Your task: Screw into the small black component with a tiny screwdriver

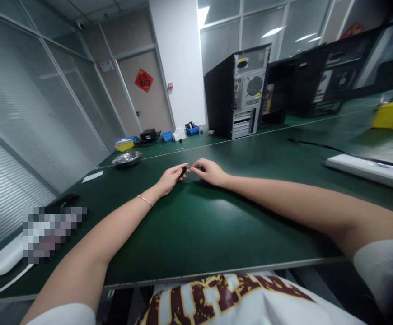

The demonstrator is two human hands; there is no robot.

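Observation:
Over the middle of the green table (196, 234), my two hands meet at the fingertips. My left hand (169, 180), with a thin bracelet at its wrist, pinches a small black stick-shaped piece (183, 171) between thumb and fingers. A tiny light, metal-looking tip shows at the piece's right end. From the right, my right hand (213, 173) reaches to that end with thumb and fingers closed together. Something dark shows beneath its fingers, too small and covered to name.
A metal bowl (128, 159) stands to the far left, near a yellow bin (124, 145) and blue trays (167, 136). Computer towers (250, 90) line the back right. A white power strip (369, 168) lies at right; another white bar (3, 257) and cable lie at left.

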